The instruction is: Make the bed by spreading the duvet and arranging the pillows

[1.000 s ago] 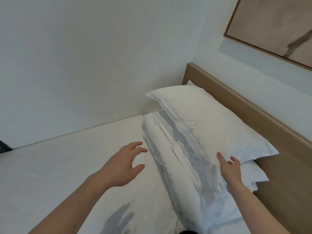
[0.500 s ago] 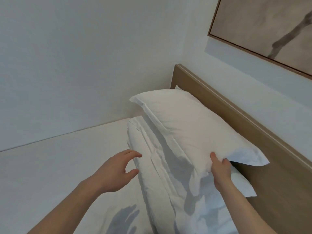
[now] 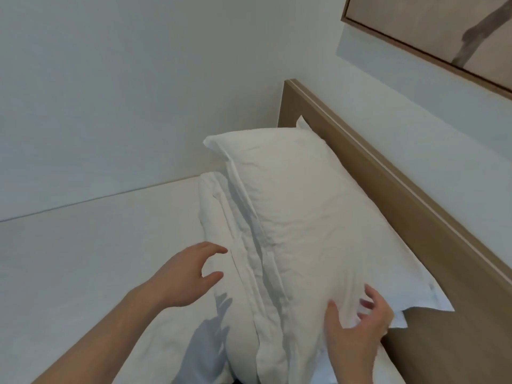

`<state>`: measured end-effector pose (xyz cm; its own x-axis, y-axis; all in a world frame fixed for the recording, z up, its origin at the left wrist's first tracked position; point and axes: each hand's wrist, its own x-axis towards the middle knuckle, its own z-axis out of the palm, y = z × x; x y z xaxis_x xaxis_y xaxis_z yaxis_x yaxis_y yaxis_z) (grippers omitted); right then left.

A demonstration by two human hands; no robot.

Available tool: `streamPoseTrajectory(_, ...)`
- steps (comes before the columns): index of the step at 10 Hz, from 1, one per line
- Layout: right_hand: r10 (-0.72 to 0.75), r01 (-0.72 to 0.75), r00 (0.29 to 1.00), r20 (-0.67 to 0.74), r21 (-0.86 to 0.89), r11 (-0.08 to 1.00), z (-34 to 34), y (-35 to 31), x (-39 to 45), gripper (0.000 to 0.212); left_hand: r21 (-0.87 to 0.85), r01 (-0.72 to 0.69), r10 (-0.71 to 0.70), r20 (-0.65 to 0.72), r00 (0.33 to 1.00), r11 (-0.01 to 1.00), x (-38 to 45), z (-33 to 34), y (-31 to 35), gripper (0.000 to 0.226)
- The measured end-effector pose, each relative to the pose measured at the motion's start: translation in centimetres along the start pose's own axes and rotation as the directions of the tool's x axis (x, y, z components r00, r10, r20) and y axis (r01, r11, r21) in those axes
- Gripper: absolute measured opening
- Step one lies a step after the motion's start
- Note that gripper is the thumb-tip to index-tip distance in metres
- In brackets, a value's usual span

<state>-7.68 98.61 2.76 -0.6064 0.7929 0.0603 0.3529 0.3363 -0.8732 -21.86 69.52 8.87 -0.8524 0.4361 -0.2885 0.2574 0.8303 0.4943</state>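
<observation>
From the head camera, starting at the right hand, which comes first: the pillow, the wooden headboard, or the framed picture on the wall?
From the right hand:
1. Pillow, under its fingers, on top of the folded duvet.
2. Headboard, just right of the hand, behind the pillow.
3. Framed picture, high on the wall, top right.

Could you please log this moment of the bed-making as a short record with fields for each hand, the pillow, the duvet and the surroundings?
left hand: left hand open, fingers spread, reaching toward the folded duvet, not clearly touching it
right hand: right hand at the pillow's near end, fingers loosely curled; whether it has a grip cannot be told
pillow: white pillow lying along the headboard, on top of the duvet
duvet: folded duvet, bunched in a long roll, not spread
surroundings: wooden headboard; framed picture on the wall; bare mattress sheet
</observation>
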Motion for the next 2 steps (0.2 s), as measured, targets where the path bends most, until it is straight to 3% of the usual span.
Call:
streamPoseTrajectory(1, -0.326, 0.326, 0.893, 0.309, 0.053, 0.944, 2.0, -4.2, -0.4, 0.051, 0.004, 0.044, -0.043, -0.051, 0.998, 0.999, -2.4, -0.3, -0.6, 0.049)
streamPoseTrajectory(2, -0.424, 0.418, 0.679, 0.6, 0.16, 0.894, 6.0, -7.2, -3.1, 0.042, -0.037, 0.089, -0.093, -0.159, 0.983, 0.995, -7.0, -0.3, -2.3, 0.05)
